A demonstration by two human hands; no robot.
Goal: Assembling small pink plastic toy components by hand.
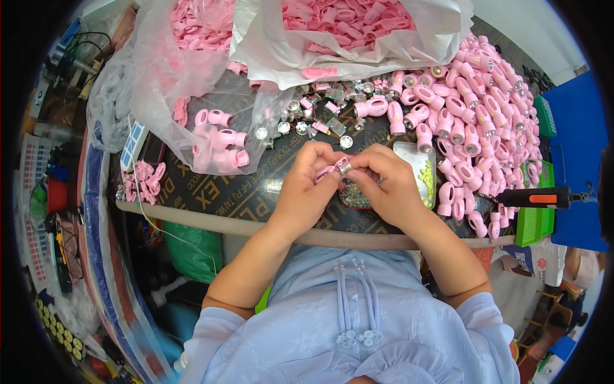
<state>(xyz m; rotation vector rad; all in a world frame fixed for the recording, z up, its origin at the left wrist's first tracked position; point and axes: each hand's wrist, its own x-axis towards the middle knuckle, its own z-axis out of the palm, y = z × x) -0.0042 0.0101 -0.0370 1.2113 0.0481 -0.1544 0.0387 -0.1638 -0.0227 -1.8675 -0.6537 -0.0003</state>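
Observation:
Both hands meet above the near middle of the table, around a small pink plastic flashlight (pixel 327 171) with a silver lamp end. My left hand (pixel 309 185) is closed round its pink body. The fingers of my right hand (pixel 391 189) pinch at the silver end. Part of the flashlight is hidden by the fingers. Just below the hands lies a shallow tray of small metal parts (pixel 358 203), likely screws. To its right a white tray (pixel 407 151) holds small yellow-green pieces (pixel 427 182). Beyond the hands lie several loose lamp inserts (pixel 302 128) with silver reflectors and small circuit boards.
A large heap of pink flashlights (pixel 473 115) covers the table's right side. White (pixel 256 48) and clear plastic bags (pixel 150 83) of pink shells stand at the back. An orange-and-black electric screwdriver (pixel 537 198) juts in above a green basket (pixel 534 221). Pink scraps (pixel 146 182) lie left.

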